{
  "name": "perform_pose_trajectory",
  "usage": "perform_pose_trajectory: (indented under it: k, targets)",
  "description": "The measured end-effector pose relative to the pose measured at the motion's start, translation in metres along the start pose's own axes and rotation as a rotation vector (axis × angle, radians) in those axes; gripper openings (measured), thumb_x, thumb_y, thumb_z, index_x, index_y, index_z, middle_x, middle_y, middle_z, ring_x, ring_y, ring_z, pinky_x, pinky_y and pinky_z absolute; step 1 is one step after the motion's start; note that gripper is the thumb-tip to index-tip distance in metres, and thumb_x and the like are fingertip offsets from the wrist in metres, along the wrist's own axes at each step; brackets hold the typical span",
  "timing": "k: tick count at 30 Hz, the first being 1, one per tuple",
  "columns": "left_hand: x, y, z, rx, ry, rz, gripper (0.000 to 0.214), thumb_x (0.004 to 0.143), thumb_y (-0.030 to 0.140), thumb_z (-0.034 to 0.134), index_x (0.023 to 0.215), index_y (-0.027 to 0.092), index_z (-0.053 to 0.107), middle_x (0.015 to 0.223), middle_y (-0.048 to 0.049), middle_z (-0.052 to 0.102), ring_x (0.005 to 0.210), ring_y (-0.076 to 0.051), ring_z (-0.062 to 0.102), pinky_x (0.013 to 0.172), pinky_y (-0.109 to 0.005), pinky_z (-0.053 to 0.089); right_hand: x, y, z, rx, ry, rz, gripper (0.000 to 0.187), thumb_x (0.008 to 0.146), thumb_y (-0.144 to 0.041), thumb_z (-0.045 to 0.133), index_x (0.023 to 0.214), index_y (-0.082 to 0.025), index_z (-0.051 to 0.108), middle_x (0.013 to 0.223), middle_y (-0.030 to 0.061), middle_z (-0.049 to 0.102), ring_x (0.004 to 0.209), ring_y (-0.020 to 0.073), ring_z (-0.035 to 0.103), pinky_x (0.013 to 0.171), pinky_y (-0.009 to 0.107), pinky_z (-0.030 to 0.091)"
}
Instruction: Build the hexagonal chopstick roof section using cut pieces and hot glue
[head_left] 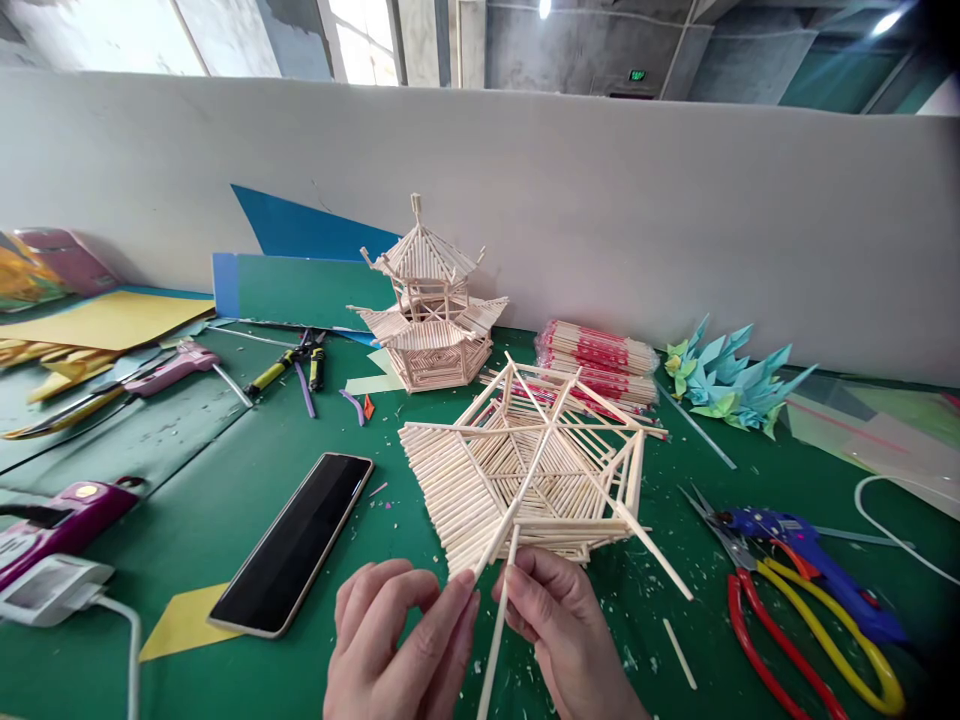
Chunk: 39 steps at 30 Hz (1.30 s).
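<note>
A half-covered pagoda frame [441, 492] built of thin wooden sticks sits in front of me, with slatted roofing on its left side and open spokes elsewhere. My left hand [401, 640] is closed, thumb and forefinger pinching the near end of a corner spoke of this frame. Beside it, my right hand [559, 630] pinches a loose wooden stick [493, 655], whose upper end reaches the frame's near edge and whose lower end points toward me. Behind stands a finished-looking stick pagoda [431, 320] with two roof tiers. A short stick piece [679, 654] lies to the right.
On the right lie red-and-yellow-handled cutters [787, 610] and a blue glue gun [817, 560]. Bundled sticks [592, 360] and folded paper pieces [735, 375] are behind. To the left are a phone [292, 545], a power strip [67, 530], a pink glue gun [172, 370] and pliers [285, 365].
</note>
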<state>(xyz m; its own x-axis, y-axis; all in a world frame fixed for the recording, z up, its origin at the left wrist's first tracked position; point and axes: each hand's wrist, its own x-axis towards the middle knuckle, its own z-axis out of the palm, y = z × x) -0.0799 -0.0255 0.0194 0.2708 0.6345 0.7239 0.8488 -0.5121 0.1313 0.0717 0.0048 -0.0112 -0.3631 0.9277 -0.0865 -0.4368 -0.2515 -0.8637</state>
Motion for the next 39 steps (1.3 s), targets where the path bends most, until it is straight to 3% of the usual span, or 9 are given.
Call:
perform_pose_trajectory:
  k: [39]
  targets:
    - [0.0004, 0.0005, -0.001, -0.007, 0.012, -0.004, 0.024, 0.072, 0.002, 0.063, 0.094, 0.009, 0.062, 0.079, -0.0058, 0.05, 0.076, -0.018, 0.048, 0.064, -0.032, 0.045, 0.0005, 0.006, -0.0052, -0.039, 0.013, -0.016, 0.031, 0.082, -0.041, 0.06, 0.063, -0.017, 0.058, 0.053, -0.0055, 0.038, 0.05, 0.0078, 0.028, 0.048, 0.025, 0.019]
